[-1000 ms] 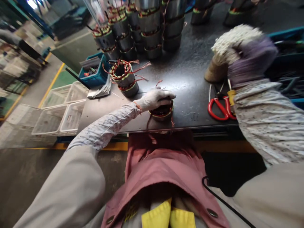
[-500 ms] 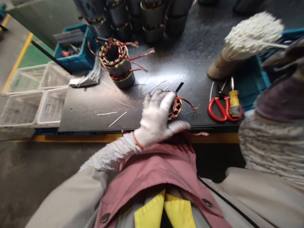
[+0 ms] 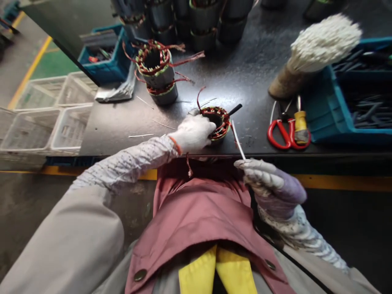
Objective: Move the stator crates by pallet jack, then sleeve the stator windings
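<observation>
At the table's front edge stands a motor stator, a short ring with red-brown copper windings and green insulation. My left hand, in a white glove, grips its left side, fingers curled over the rim. A black sleeve sticks up from its right side, and copper lead ends hang out around it. My right hand, in a white and purple glove, pinches a thin white strand just right of the stator. The strand stands out stiffly, its tip close to the windings.
Two stacked stators stand behind on the left, with more stators at the back. White strands fill a brown tube. Red-handled cutters and a yellow screwdriver lie right, beside a blue bin. Loose strands lie left.
My right hand has come down from beside the white bundle to the stator's right, bringing a white strand. My left hand, earlier spread over the stator, has closed on its left side.
</observation>
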Demonstrator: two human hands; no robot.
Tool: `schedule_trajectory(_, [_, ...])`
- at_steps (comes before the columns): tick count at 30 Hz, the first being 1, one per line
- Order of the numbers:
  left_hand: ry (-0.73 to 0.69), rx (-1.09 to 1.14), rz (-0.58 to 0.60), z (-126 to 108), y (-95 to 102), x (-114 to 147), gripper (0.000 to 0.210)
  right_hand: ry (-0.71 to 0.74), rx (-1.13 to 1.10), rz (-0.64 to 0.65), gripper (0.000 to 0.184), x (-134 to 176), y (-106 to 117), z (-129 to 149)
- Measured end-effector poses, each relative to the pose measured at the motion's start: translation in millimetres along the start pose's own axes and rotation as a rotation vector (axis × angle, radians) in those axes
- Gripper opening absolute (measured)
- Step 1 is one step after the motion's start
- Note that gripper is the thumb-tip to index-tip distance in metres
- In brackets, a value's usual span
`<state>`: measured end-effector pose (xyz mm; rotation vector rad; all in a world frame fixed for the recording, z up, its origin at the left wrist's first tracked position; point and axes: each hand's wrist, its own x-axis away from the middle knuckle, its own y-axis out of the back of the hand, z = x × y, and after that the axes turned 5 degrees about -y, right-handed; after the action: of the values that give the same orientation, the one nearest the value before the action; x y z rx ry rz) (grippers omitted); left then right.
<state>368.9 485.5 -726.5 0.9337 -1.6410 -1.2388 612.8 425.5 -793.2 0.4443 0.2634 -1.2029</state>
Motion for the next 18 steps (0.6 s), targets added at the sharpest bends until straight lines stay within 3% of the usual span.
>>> schedule_trajectory(4, [0.101, 0.169, 0.006, 1.0, -2.9, -10.0, 0.026, 0.215, 0.011, 0.111, 0.044, 8.3, -13.5, 2.0])
schedule_trajectory(8, [0.156, 0.257, -0.147, -2.3, -18.4, -6.6, 0.018, 0.182, -0.009, 0.104, 0.052, 18.6, -18.3, -5.4])
schedule_trajectory(10, [0.126, 0.177, -0.185, -5.5, -21.9, -1.1, 0.02, 0.127, -0.021, 0.113, 0.051, 25.4, -16.1, -7.4])
schedule_trajectory(15, [-0.083, 0.047, -0.194, -0.3, -14.9, 14.1, 0.068, 0.033, -0.034, 0.114, 0.051, 36.9, -11.2, -8.0])
schedule_trajectory(18, [-0.165, 0.031, -0.163, 10.1, -17.2, 14.3, 0.063, 0.0, -0.082, 0.081, 0.051, 33.8, -17.3, -9.8])
